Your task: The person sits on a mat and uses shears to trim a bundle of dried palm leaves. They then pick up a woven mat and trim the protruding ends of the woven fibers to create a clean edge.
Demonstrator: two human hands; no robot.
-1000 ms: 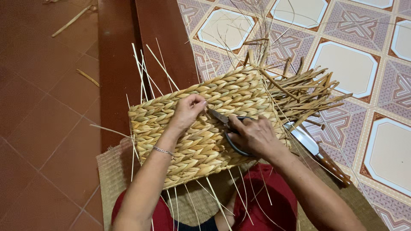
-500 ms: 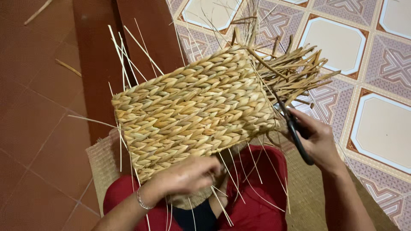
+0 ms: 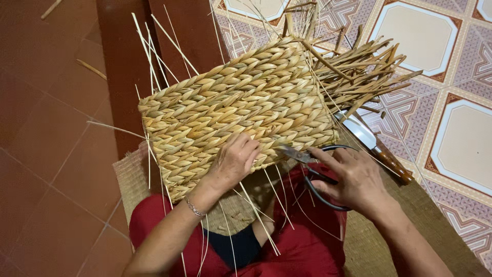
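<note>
Watching from the head camera, I start nearest the body: red trousers over the lap, a flat woven mat spread beneath. My right hand is closed through the black loops of a pair of scissors, blades narrowly parted and aimed at the lower edge of the woven panel. My left hand lies flat on that edge, fingers curled over the braid, touching it and holding nothing else.

The risk I judge greatest: the blade tips sit just beside the left fingertips, so a snip at a thin stray stalk could nick a finger, or bite into the braid itself and loosen a row. The panel rests tilted on the lap and against a dark wooden beam; if the left hand eases off, it could slide.

The panel is a rectangular slab of thick golden plaits in slanting rows, tight and even. Fine pale stalks stick out along its left and lower edges; at its far right end a bundle of uncut stalk ends fans out over the patterned floor tiles. A wooden-handled knife lies just beside that end.
</note>
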